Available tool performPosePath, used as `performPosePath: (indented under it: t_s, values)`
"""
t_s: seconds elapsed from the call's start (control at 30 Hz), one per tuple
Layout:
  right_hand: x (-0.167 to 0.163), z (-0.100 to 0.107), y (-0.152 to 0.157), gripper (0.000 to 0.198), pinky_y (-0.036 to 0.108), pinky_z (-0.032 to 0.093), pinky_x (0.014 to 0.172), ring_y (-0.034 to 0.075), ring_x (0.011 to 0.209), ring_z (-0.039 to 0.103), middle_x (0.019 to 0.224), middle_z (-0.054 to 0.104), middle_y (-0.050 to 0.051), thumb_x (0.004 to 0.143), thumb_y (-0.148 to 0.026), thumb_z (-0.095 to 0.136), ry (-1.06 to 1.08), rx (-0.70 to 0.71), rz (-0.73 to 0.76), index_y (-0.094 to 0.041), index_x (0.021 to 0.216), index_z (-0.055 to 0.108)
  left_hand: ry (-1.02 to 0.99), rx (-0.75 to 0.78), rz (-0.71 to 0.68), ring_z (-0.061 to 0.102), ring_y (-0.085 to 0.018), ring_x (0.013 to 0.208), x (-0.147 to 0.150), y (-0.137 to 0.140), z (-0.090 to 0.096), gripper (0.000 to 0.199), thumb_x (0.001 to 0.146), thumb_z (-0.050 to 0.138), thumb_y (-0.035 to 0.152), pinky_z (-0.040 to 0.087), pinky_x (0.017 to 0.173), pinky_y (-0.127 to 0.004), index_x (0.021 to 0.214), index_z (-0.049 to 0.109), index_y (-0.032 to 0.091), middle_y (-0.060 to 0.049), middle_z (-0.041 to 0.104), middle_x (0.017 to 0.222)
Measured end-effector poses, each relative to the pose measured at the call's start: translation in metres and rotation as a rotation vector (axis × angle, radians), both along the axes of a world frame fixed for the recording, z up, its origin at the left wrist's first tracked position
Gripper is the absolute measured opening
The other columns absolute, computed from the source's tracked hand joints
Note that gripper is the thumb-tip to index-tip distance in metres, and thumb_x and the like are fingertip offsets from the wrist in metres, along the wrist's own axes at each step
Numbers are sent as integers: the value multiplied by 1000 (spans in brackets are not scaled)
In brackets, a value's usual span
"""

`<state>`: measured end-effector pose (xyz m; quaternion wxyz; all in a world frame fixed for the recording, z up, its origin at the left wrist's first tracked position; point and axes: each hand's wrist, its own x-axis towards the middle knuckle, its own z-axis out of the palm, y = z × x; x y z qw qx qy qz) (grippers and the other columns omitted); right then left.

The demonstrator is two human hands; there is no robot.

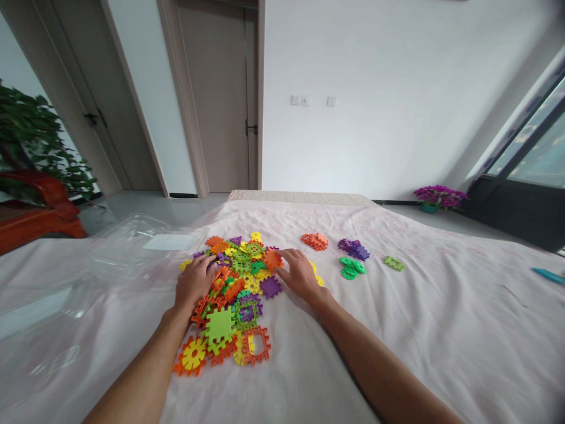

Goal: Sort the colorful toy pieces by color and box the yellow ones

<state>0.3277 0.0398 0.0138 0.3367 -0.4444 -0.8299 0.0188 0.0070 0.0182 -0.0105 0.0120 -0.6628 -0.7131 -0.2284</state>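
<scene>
Your right fingers (pixel 286 273) pinch an orange piece (pixel 272 259) at the pile's (pixel 220 325) one o'clock edge. Your left fingers (pixel 209 265) bend over its ten o'clock edge; tips partly hidden, I can't tell whether they grip. Orange-red (pixel 315 241), purple (pixel 353 248) and green stacks (pixel 352 268) lie around two o'clock on the cloth (pixel 441 312).

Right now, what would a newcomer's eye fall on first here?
Likely the multicoloured heap of interlocking building pieces between the left hand and right hand. Next, right of it, an orange pile, a purple pile and a green pile on the pale cloth; then magenta potted flowers beyond, at right.
</scene>
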Motion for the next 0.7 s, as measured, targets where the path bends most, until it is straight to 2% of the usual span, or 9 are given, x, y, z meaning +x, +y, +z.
performPosePath:
  t_s: [0.2, 0.37, 0.43, 0.57, 0.7]
  values:
    - [42, -10, 32, 42, 36, 53, 79, 19, 81, 65, 116, 63, 11, 82, -32, 64, 350, -73, -291, -19, 122, 63, -3, 13, 1, 53, -23, 127, -1, 1, -2, 47, 97, 33, 44, 42, 106, -37, 131, 59, 24, -7, 57, 140]
    - [83, -23, 55, 47, 37, 53, 81, 19, 74, 66, 109, 67, 12, 73, -32, 68, 433, -139, -529, -14, 116, 68, -3, 12, -1, 53, -24, 126, -1, 1, -3, 47, 97, 33, 43, 43, 105, -38, 131, 59, 24, -8, 57, 139]
    - [92, -27, 60, 50, 39, 54, 82, 21, 78, 68, 106, 70, 12, 71, -32, 69, 494, -176, -532, -13, 117, 67, -8, 12, -2, 53, -24, 126, -1, 1, -2, 47, 97, 33, 43, 43, 105, -39, 131, 59, 24, -8, 57, 140]
    - [96, -36, 67, 59, 38, 55, 83, 26, 95, 70, 111, 71, 14, 71, -28, 67, 683, -243, -426, -11, 127, 61, -8, 22, -1, 54, -23, 126, 0, 0, -1, 45, 97, 35, 42, 44, 104, -38, 130, 60, 25, -7, 58, 139]
    - [92, -37, 66, 45, 39, 55, 86, 25, 98, 70, 118, 69, 14, 76, -23, 60, 613, -180, -415, -14, 119, 66, -4, 30, -1, 54, -24, 125, 0, 0, -2, 46, 97, 35, 42, 44, 105, -38, 131, 60, 24, -7, 58, 138]
